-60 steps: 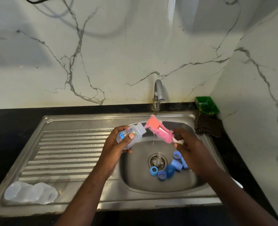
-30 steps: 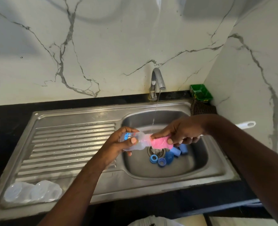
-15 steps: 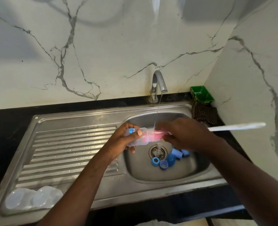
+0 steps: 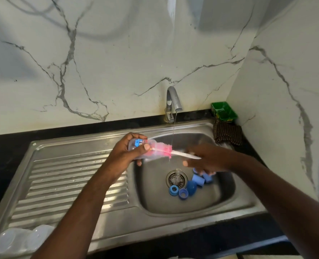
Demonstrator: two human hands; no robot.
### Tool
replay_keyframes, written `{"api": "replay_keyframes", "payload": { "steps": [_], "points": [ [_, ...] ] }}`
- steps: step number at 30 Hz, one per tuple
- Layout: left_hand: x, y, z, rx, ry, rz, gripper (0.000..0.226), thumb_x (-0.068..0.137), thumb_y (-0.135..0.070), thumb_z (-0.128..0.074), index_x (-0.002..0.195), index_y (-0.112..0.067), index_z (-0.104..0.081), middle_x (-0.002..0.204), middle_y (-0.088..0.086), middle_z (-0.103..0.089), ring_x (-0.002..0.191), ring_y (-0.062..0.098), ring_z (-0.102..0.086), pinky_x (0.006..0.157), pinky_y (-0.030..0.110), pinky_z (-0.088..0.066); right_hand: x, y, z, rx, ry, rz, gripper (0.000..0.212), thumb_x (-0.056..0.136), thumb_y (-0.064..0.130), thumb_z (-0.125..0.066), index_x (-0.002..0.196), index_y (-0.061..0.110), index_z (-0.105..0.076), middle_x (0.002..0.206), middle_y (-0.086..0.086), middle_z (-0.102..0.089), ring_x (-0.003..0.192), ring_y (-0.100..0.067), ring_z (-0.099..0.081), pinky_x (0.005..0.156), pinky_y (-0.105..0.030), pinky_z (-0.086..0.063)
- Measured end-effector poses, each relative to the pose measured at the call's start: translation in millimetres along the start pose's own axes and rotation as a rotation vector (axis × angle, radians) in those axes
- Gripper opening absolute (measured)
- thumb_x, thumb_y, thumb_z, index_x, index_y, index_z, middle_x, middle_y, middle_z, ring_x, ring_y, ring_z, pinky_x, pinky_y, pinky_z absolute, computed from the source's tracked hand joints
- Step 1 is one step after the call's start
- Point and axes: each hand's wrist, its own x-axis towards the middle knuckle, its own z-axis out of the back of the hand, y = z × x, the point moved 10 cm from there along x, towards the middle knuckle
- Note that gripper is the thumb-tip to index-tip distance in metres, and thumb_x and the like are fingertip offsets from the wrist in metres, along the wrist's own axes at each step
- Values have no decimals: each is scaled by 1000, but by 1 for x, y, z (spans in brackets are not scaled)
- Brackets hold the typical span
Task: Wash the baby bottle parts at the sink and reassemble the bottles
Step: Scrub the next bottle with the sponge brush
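Observation:
My left hand grips a clear baby bottle lying sideways over the sink basin, its mouth to the right. The pink sponge head of a bottle brush sits inside the bottle. My right hand grips the brush's white handle just right of the bottle mouth; this hand is blurred. Several blue bottle parts lie by the drain. A thin stream from the tap falls past the bottle mouth.
Clear plastic caps or bottles rest at the near left end of the ribbed drainboard. A green tub and a dark checked cloth sit at the back right corner by the marble wall.
The brush has been drawn back out to the right a little, so more white handle shows between the bottle and my right hand. My left hand keeps the bottle in place.

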Motion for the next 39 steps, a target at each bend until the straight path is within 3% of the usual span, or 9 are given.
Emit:
{"api": "replay_keyframes", "payload": {
  "steps": [4,11,17,20,23,28,31,35,39],
  "points": [
    [-2,-3,19,-40,-39,-4,52,67,-35,-83,109,-11,-62,96,2,-70,78,17,-66,52,27,-52,-17,-45,11,172,55,-82,44,96,48,-50,81,10,-67,53,-2,-46,42,-14,-37,44,-23,-31],
    [11,9,-18,-45,16,33,62,62,-47,-86,109,-15,-61,101,11,-66,81,22,-63,57,34,-52,-19,-30,10,242,-54,13,41,101,32,-53,68,10,-61,44,6,-46,40,-11,-37,43,-20,-32],
    [16,-12,-34,-84,102,-2,50,70,-37,-80,110,-15,-60,99,11,-65,72,20,-61,48,30,-49,-31,-28,-1,500,-36,40,38,101,28,-56,76,0,-63,50,-11,-39,35,-15,-29,36,-17,-27],
    [12,-27,-29,-130,115,-78,52,69,-34,-86,112,-16,-62,98,7,-64,69,20,-60,46,30,-49,-41,-25,-11,588,69,88,31,96,35,-62,85,6,-65,59,-14,-55,45,-23,-49,44,-24,-44],
    [11,-34,-25,-176,94,-105,66,60,-42,-94,113,-19,-63,103,7,-62,76,19,-63,51,29,-53,-56,-25,-32,737,358,65,29,97,34,-60,107,6,-60,81,-24,-65,61,-28,-65,59,-34,-57],
    [13,-33,-31,-245,80,-101,79,58,-46,-94,121,-15,-57,110,11,-60,81,22,-66,54,30,-55,-57,-35,-28,1001,347,123,36,96,19,-62,119,-8,-58,57,-11,-49,33,-9,-38,34,-17,-33],
    [16,-29,-32,-238,52,-84,69,70,-44,-87,122,-12,-57,106,10,-63,78,21,-64,53,29,-54,-52,-37,-10,811,98,150,30,84,29,-72,109,12,-73,63,-17,-41,43,-10,-32,38,-17,-24],
    [21,-28,-20,-151,-44,-44,51,85,-45,-68,119,-7,-62,89,12,-63,58,16,-54,44,25,-47,-61,-15,37,122,-372,339,29,86,49,-66,114,54,-67,74,7,-71,59,-13,-64,55,-28,-51],
    [24,-32,-4,-162,-183,-44,56,84,-55,-67,109,-6,-68,76,13,-58,46,10,-46,38,19,-38,-78,21,68,-511,-744,467,34,98,56,-43,121,46,-66,65,13,-65,56,-1,-60,49,-25,-47]
  ]
}}
